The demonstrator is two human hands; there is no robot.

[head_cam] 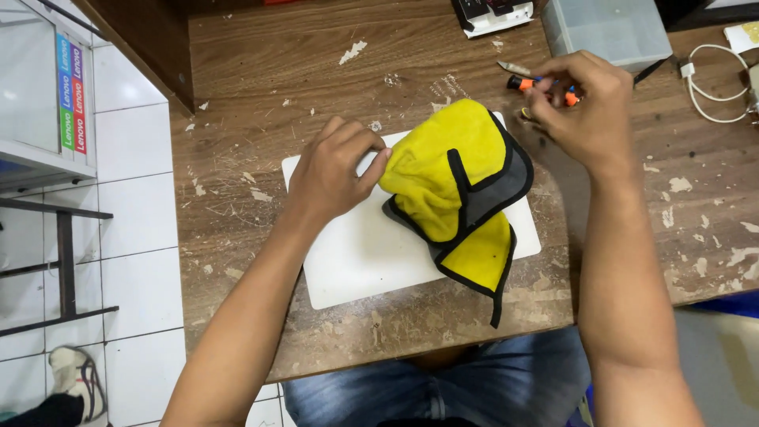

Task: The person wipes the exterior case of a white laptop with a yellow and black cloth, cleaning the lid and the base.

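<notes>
The yellow cloth (451, 170) lies bunched on the white slab (356, 253) mid-surface; my left hand (336, 170), fingers curled together, presses beside it. My right hand (581, 103) pinches the orange tool (523, 82) near the far edge. Next, I judge, bringing it over needs a firm grip.

- Clear plastic box (609, 30) at the tabletop's far edge, toward the right corner.
- White cable (709, 83) coiled near the right edge.
- White packet (492, 14) on the far edge.
- Shoe (75, 379) on the white floor tiles (134, 229), off the left edge.
</notes>
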